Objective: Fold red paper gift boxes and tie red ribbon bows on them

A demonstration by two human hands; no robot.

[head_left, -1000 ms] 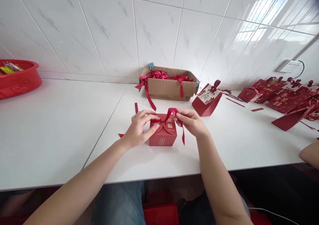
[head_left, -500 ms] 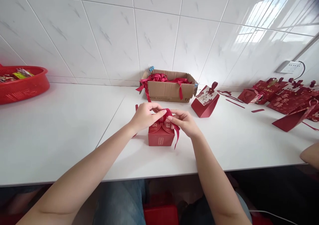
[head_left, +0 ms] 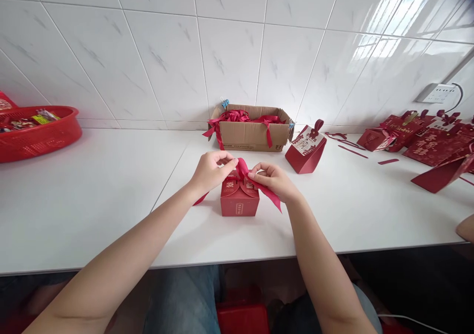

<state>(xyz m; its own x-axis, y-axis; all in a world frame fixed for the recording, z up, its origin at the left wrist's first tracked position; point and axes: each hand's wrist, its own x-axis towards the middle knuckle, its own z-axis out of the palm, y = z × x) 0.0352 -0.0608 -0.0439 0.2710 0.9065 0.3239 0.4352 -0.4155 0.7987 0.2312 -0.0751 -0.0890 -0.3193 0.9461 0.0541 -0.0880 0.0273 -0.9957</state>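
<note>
A red card gift box is stood upright on the white tabletop, taken here as the clock's centre. A red satin ribbon is looped up over its closed top flaps, with one tail spread towards 4 o'clock. The loop's left edge is pinched by the thumb and fingers of the left hand; the ribbon's base is pinched at the right hand.

The box can be judged light and fairly stiff, though easily dented if its flaps are pressed; its side walls would be best gripped. The ribbon is likely soft and slippery, better held flat between fingertips.

On the left flap, the gold character 喜 can be made out; the right flap's character is partly covered, and the front label is too small to be read. At 12 o'clock, more ribbon is heaped in a cardboard carton, its print illegible. Between 1 and 2 o'clock, a triangular gift box is seen, its lettering unreadable.
</note>
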